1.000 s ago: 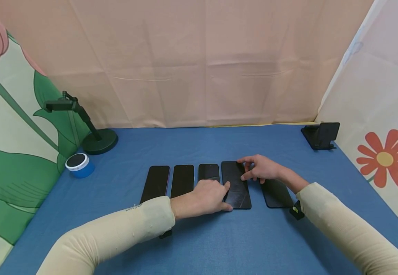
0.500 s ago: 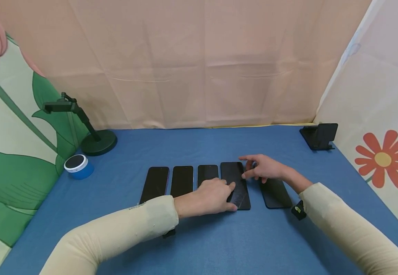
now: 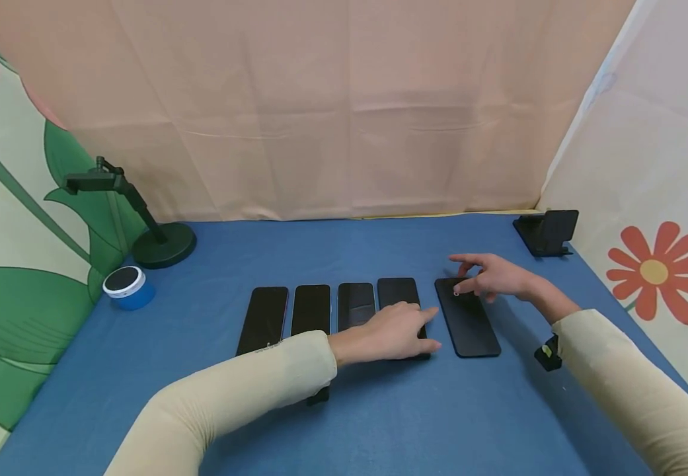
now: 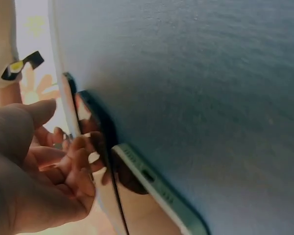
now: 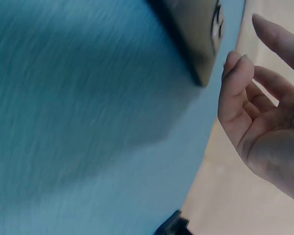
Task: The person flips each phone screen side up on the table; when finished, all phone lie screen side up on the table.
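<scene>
Several black phones lie screen-up in a row on the blue cloth. In the head view my left hand (image 3: 388, 332) hovers over the second phone from the right (image 3: 397, 289), partly hiding it, thumb and index finger pointing right. In the left wrist view its fingers are loosely bent and hold nothing; a phone with a pale edge and charging port (image 4: 154, 181) is nearby. My right hand (image 3: 491, 277) is over the top end of the rightmost phone (image 3: 468, 324), index finger extended. Nothing is held in it, and the right wrist view shows it apart from a phone's corner (image 5: 201, 34).
Three more phones, the leftmost (image 3: 263, 320), a middle one (image 3: 310, 307) and another (image 3: 355, 303), continue the row. A dark green stand (image 3: 165, 244) and a blue-and-white round tub (image 3: 129, 287) are at the left. A black folding stand (image 3: 548, 231) sits back right.
Both hands have moved right. My left hand has slid further across the second phone from the right; my right hand has left that phone's edge and is now over the rightmost phone.
</scene>
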`<state>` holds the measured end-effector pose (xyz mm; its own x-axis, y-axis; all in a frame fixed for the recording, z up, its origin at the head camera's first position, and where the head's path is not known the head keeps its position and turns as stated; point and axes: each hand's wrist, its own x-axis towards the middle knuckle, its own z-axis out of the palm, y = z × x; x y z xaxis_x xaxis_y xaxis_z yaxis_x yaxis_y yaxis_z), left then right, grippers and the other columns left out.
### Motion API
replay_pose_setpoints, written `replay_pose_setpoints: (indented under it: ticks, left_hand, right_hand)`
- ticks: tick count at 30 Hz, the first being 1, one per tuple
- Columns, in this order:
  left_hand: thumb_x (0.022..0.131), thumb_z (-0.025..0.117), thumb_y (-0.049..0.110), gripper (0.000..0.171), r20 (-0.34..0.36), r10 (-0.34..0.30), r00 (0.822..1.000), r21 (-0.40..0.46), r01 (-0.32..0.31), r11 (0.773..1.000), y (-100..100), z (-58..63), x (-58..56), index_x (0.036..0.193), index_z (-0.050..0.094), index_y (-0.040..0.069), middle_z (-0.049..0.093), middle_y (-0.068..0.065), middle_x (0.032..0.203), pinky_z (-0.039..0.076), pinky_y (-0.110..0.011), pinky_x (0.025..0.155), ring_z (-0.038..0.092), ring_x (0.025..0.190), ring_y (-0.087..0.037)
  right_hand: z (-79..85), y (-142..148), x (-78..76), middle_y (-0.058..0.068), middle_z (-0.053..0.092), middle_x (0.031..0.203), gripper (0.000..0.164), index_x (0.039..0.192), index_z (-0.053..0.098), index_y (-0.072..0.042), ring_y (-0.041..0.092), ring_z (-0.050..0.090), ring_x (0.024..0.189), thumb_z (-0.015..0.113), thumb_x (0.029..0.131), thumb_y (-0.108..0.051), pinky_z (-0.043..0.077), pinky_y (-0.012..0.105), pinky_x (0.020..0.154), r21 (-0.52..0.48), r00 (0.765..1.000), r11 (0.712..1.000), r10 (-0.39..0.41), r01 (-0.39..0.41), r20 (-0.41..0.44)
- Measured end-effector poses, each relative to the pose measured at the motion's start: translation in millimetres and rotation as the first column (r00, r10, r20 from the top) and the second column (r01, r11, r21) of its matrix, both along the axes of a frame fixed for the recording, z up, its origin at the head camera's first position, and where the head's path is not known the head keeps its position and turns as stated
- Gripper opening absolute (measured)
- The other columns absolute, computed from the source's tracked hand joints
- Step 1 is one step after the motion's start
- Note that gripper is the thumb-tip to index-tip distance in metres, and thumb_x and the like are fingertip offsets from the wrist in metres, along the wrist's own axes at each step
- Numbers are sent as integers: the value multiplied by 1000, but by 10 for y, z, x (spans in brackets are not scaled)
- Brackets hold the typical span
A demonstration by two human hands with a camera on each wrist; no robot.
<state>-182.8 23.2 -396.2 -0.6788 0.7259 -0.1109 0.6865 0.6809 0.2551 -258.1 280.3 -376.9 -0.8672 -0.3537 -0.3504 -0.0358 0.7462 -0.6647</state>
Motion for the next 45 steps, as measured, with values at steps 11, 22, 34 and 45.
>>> replay_pose_setpoints:
  ticks: [11,22,34,45]
  left_hand:
    - [88,45,80,85,-135,58,989,-160,-80,984,366,-83,44,155,40,27,58,6,143,49,-39,97,59,125,-16]
    - [85,45,84,88,-173,61,983,-206,-97,974,510,-132,71,151,46,26,69,7,126,49,-36,94,64,112,-14]
    - [87,48,79,84,-213,49,976,-200,-92,975,546,-125,55,149,49,23,75,4,109,51,-34,86,68,98,-14]
    - [86,50,79,84,-166,66,984,-206,-100,974,538,-105,61,153,42,29,74,5,112,52,-35,88,68,101,-15]
  right_hand:
    - [-115,183,-73,16,47,134,79,159,29,-13,21,54,80,70,94,-33,49,33,56,21,998,998,-54,54,31]
    - [-81,109,-82,20,46,138,79,158,28,-10,22,58,77,70,94,-30,47,33,55,33,995,997,-65,63,74]
    - [-70,133,-148,16,51,118,80,158,26,-8,20,55,74,70,94,-25,46,32,55,-5,990,1000,-29,30,138]
    - [-196,281,-155,10,51,107,67,150,43,-13,18,48,72,73,92,-29,45,32,60,-100,987,992,-60,75,152]
